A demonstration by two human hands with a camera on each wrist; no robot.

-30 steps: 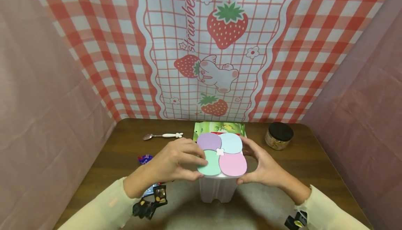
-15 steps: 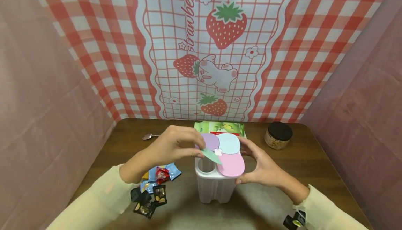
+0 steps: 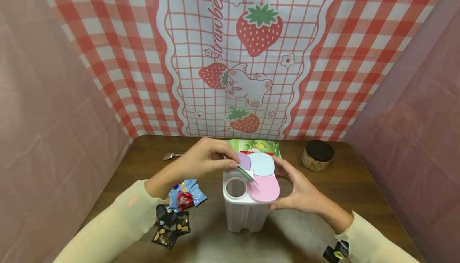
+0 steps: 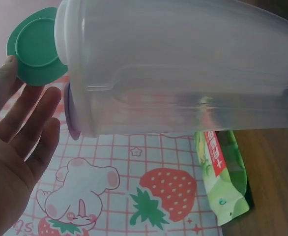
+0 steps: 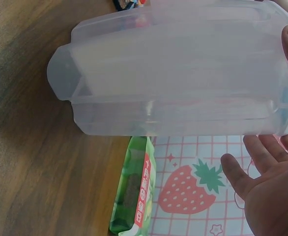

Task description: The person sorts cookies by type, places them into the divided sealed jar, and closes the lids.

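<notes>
A tall translucent white storage container (image 3: 244, 215) stands upright, topped by petal-shaped lids in purple (image 3: 245, 160), light blue (image 3: 262, 164) and pink (image 3: 265, 189). The fourth, a green lid (image 4: 36, 44), is swung up on edge, baring a round opening at the container's near left corner. My left hand (image 3: 212, 156) pinches this lid's outer edge between thumb and fingers. In the left wrist view the ringed underside of the green lid faces the camera. My right hand (image 3: 303, 191) grips the container's right side near the rim, thumb in front and fingers behind.
Left of the container lie several small wrapped packets, blue and red (image 3: 185, 199) and black (image 3: 165, 237). A spoon (image 3: 170, 156) is partly hidden behind the left arm. A green bag (image 3: 258, 146) lies behind the container; a black-lidded jar (image 3: 318, 155) stands back right.
My left hand has lifted the green lid from flat to nearly upright, moving up and back, and the round opening has come into view. The right hand keeps its grip on the container.
</notes>
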